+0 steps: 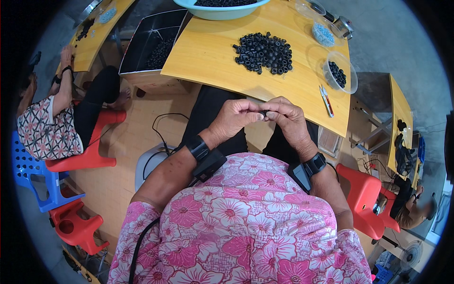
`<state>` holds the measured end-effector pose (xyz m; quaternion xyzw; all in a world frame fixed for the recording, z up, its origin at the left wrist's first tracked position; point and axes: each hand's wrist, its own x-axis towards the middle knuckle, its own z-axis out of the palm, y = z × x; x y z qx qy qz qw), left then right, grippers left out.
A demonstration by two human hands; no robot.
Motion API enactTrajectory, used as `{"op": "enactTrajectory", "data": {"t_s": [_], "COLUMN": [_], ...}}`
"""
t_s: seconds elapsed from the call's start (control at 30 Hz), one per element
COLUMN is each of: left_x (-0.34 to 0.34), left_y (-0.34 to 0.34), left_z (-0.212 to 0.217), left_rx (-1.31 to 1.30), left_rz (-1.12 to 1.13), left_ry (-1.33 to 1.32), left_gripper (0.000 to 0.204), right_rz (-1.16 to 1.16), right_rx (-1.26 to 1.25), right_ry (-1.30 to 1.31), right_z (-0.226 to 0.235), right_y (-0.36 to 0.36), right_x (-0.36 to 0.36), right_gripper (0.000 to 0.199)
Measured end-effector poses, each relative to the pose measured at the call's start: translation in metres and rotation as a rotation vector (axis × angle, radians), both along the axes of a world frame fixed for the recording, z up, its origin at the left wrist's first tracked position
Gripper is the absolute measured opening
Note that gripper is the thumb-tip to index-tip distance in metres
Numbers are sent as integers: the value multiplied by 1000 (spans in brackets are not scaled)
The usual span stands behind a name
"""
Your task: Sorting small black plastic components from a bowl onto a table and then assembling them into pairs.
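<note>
Close together over my lap, at the near edge of the yellow table (213, 52), my left hand (229, 119) and my right hand (289, 122) meet at their fingertips. Between the thumbs and forefingers is a small black part (265, 113), pinched from both sides and mostly covered by the fingers. Beyond my hands lies a loose pile of small black ring-shaped parts (263, 53). To the right stands a clear plastic bowl (353, 84) with more black pieces. A pair of thread snips (327, 101) with red on the handle rests near the table's right edge.
A pale green basin (229, 14) of black parts sits at the far edge. Clear tubs hold bluish beads (323, 35), near a metal cup (344, 27). Left of the table is an open box (142, 72). Another person (54, 120) sits at left; red stools (362, 199) stand around.
</note>
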<state>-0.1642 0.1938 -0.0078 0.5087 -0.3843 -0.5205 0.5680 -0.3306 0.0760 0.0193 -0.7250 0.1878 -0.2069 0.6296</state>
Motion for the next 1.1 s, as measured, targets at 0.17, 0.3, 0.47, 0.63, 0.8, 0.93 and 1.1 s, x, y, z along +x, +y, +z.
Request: {"op": "enactTrajectory", "data": {"t_s": [0.17,0.3,0.47,0.63,0.8,0.93,1.1], "left_x": [-2,-3,-2,-3,-6,-8,-9], "left_y": [2,4,6,8,11,14,15], "left_z": [4,-1,-5,-3,2,5,0], "left_rx": [2,-6,-7,-41,-16,-20,-38], "left_rz": [-4,3,-4,-10,13,25,32], "left_ry": [25,3,-60,-73,-24,-33,-54], "left_gripper": [9,8,7,6,5,6,7], "right_rz": [-38,-82,-73,14,-13,-38,-55], "right_rx": [145,232,262,6,113,203,258], "right_ry": [27,53,53,63,46,67,58], "right_z": [1,-1,-4,-3,-4,-3,-9], "right_y": [7,10,11,8,13,17,17], "right_x": [0,1,-3,-3,-3,-4,-4], "right_gripper": [26,22,22,25,24,22,20]}}
